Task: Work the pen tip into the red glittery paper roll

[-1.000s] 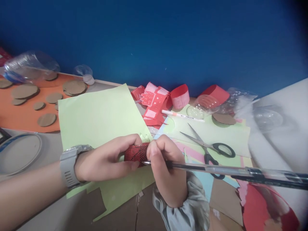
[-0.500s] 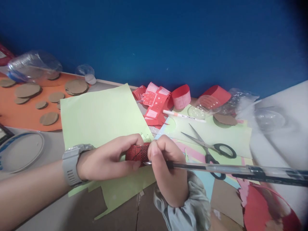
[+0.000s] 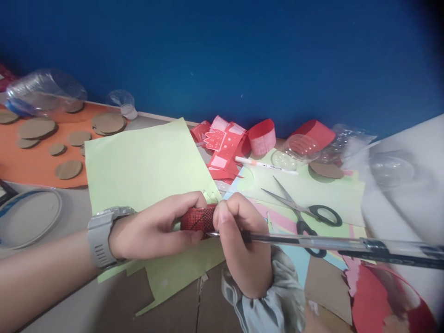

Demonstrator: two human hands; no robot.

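A small red piece with a black grid pattern (image 3: 197, 219) is pinched between the thumb and fingers of my left hand (image 3: 156, 226), which has a grey watch on its wrist. My right hand (image 3: 243, 245) is closed around a clear-barrelled black pen (image 3: 298, 240), whose metal tip touches or nearly touches the lower right edge of the red piece. The fingers of both hands meet at the piece's right end. Under the hands lies a light green sheet (image 3: 142, 166) with a cut lower edge.
Open scissors (image 3: 300, 210) and a white marker (image 3: 265, 165) lie on papers at right. Red paper rings (image 3: 262, 137) stand against the blue wall. Cardboard discs (image 3: 37, 128) rest on an orange sheet at left, near a plastic bottle (image 3: 48, 92) and a round lid (image 3: 29, 219).
The view has shifted very slightly. Both hands keep their hold, and the pen tip has barely moved along the red piece's edge.
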